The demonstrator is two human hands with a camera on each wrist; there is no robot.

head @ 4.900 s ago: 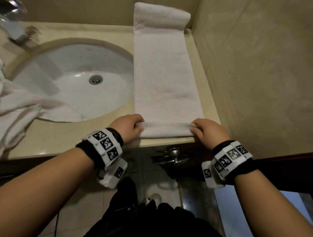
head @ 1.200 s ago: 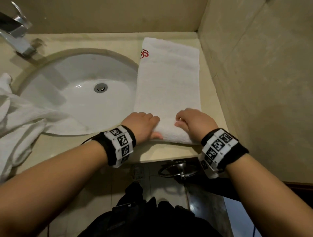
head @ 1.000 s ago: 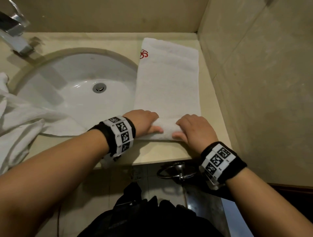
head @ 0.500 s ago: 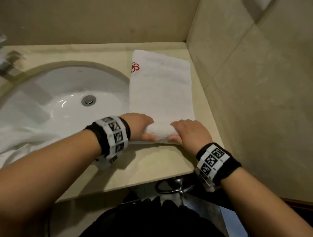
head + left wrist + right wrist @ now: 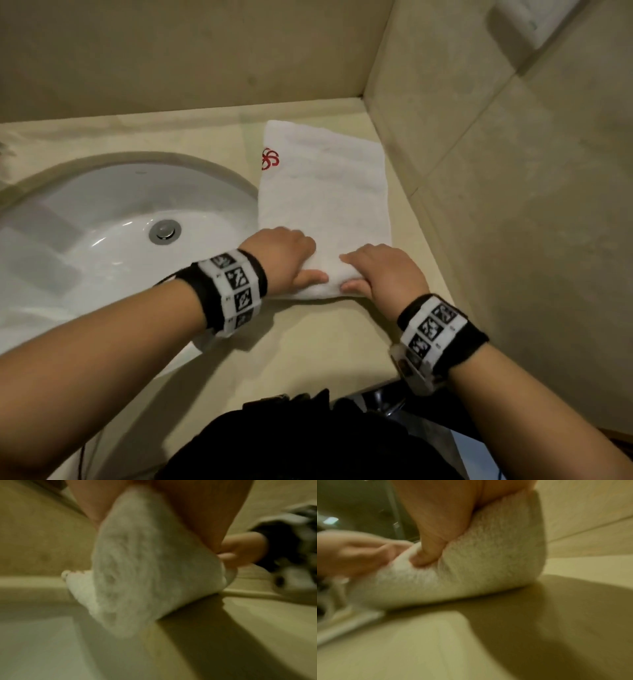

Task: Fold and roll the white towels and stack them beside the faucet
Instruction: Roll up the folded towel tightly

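Observation:
A white towel folded into a long strip lies on the beige counter right of the sink, a red logo at its far left corner. Its near end is wound into a thick roll. My left hand grips the roll's left end, thumb underneath. My right hand grips the right part the same way. In the left wrist view the roll's spiral end shows under my palm. In the right wrist view my thumb presses into the roll. The faucet is out of view.
The white sink basin with its drain lies to the left, under my left forearm. Tiled walls close the corner behind and right of the towel. A metal fixture shows below the counter edge.
Since the oldest frame the long strip has become shorter as both hands rolled its near end away from me. Over the last second the roll has grown thicker and moved further from the counter edge.

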